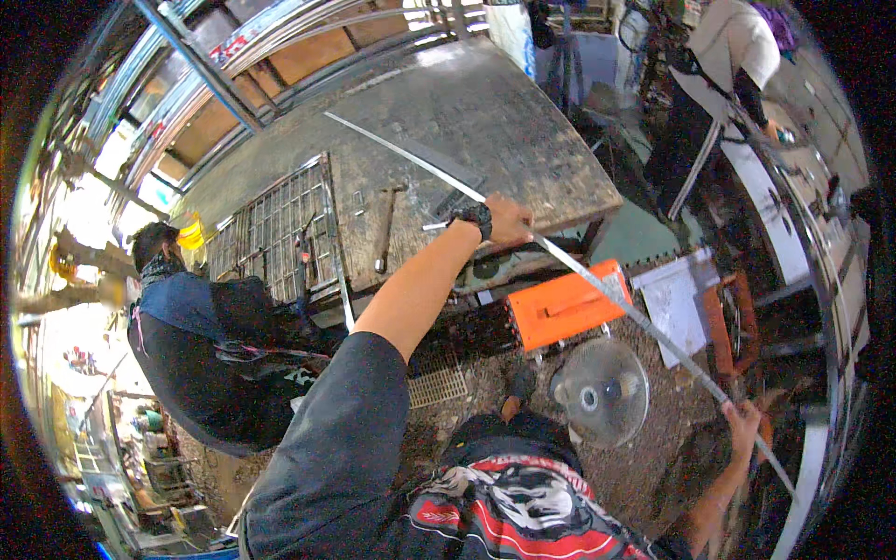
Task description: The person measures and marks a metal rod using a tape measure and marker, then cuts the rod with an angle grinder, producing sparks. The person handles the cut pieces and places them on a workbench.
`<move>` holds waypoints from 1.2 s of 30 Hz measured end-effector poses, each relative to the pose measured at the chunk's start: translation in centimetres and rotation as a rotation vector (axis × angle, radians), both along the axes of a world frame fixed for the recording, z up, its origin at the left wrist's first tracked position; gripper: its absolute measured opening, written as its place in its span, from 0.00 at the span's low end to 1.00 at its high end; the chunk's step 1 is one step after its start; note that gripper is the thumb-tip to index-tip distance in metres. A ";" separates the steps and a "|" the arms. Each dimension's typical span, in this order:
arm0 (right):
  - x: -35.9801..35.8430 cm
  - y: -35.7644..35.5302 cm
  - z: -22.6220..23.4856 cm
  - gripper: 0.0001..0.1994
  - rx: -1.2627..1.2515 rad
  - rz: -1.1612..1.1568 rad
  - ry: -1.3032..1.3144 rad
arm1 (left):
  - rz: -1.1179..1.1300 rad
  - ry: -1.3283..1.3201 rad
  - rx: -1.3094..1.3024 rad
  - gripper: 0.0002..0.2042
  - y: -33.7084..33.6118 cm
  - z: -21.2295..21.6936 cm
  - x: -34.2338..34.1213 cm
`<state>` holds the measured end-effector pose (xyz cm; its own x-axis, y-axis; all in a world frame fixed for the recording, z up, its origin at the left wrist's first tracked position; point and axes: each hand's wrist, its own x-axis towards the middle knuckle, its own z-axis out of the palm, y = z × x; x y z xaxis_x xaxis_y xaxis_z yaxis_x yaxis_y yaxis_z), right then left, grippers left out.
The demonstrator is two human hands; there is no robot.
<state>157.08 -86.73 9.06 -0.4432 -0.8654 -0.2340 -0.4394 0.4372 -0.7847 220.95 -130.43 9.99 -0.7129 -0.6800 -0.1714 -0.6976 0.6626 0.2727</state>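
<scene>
Workbench spread across the scene, its near edge partly hidden by a forearm. A long metal bar slanted from over the bench toward lower right, contact unclear. The left hand gripped it midway, fingertips obscured; the right hand grasped it lower down.

Worn bench: we saw a hammer and a metal grille on it.
Gravelly floor: we saw a fan.

The fisheye head view looks down from above the hands and workbench.
</scene>
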 end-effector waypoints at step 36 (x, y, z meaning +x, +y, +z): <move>21.4 -46.2 -15.7 0.23 0.228 0.351 0.619 | 0.998 0.323 0.565 0.23 33.9 -17.5 23.5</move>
